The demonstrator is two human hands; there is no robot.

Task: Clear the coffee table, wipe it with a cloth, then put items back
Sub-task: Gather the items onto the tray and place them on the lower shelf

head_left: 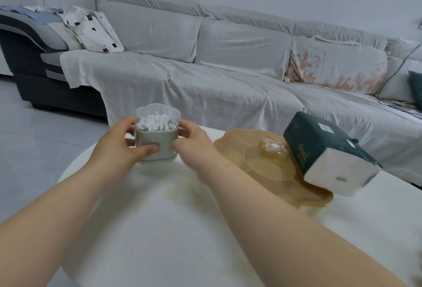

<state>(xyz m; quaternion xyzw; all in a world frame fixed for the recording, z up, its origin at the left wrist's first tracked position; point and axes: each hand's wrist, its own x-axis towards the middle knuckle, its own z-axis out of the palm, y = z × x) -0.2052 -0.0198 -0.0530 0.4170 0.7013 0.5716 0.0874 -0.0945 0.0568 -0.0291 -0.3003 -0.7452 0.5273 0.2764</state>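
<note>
A grey-green cotton swab box [157, 140] with a clear lid stands near the far edge of the white coffee table [159, 229]. My left hand [121, 147] grips its left side, thumb across the front. My right hand [194, 145] grips its right side, fingers curled behind it. To the right lies an amber lidded snack tray [262, 168]. A dark green tissue pack [326, 154] leans tilted on the tray's right part. Faint yellowish stains [182, 186] mark the tabletop in front of the box.
A long sofa [205, 76] draped in white sheets runs behind the table, with a patterned pillow [96, 31] at its left end. A black cable [397, 102] trails over the right seat. Grey tiled floor [41, 136] lies to the left.
</note>
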